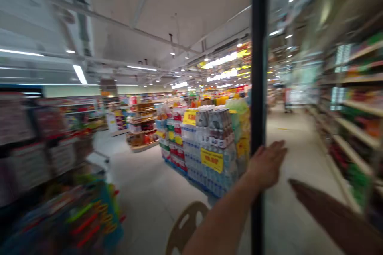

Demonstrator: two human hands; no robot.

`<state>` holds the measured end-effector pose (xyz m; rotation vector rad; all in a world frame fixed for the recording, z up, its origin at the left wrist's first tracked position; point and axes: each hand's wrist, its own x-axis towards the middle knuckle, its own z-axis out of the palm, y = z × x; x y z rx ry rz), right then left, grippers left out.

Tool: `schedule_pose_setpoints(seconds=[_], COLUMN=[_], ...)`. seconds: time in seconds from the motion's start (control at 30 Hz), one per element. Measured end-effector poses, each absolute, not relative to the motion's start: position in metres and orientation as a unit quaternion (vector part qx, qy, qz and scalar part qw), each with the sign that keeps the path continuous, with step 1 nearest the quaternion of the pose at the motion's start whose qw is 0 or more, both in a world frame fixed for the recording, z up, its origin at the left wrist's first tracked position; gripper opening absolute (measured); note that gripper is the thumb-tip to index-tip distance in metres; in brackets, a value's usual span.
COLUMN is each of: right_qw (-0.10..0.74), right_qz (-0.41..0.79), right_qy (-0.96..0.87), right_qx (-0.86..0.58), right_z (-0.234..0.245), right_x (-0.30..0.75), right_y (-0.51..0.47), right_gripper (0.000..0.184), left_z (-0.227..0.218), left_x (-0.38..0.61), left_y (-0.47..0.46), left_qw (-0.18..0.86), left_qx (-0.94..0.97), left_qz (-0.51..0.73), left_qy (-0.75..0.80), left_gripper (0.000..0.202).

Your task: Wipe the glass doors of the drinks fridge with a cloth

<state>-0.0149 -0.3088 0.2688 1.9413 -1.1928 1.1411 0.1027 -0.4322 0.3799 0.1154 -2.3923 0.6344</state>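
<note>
My right hand (268, 166) reaches forward from the bottom, fingers stretched out. It lies across a tall black door frame (257, 71), its fingers over the glass to the right; I cannot tell how firmly it presses. A dark, blurred arm-like shape (332, 215) shows in the glass, apparently a reflection. Below my forearm is a beige rounded thing (176, 229) with oval cut-outs, partly hidden by the arm. My left hand is out of view.
Past the frame stands a stack of bottled drinks (194, 147) with a yellow price sign (212, 160). A wooden display shelf (143, 125) stands farther back. Blurred colourful packets (86, 215) are at lower left, with stocked shelves (359, 131) appearing in the glass at right.
</note>
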Motion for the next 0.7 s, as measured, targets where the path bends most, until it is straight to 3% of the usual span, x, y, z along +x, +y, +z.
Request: schedule_pose_setpoints(seconds=[0.13,0.23,0.33,0.47,0.53,0.63,0.7], right_qw=[0.527,0.622,0.634,0.581,0.616,0.674,0.675], right_qz=[0.136,0.056,0.026,-0.093,-0.057,0.091,0.129], right_qy=[-0.519,-0.592,-0.613,-0.544,-0.581,-0.661,-0.673], right_qx=[0.659,0.51,0.471,0.598,0.529,0.318,0.272], right_z=[0.386,0.466,0.466,0.442,0.467,0.51,0.508], right_x=[-0.073,-0.082,-0.072,-0.071,-0.078,-0.081,-0.073], right_y=[-0.245,-0.224,-0.215,-0.191,-0.174,-0.16,-0.167], right_gripper=[0.045,0.048,0.049,0.045,0.046,0.05,0.054], left_z=[0.383,0.399,0.424,0.435,0.432,0.433,0.446], left_x=[0.082,0.058,0.044,0.036,0.037,0.042,0.045], left_y=[-0.446,-0.443,-0.428,-0.422,-0.424,-0.421,-0.411], left_qw=[0.398,0.504,0.58,0.619,0.629,0.653,0.67], left_qx=[-0.002,-0.021,-0.005,-0.004,-0.016,-0.036,-0.041], left_qz=[0.173,0.156,0.145,0.153,0.159,0.157,0.15], left_qy=[-0.901,-0.849,-0.802,-0.77,-0.761,-0.74,-0.726], left_gripper=[0.055,0.057,0.06,0.064,0.065,0.066,0.066])
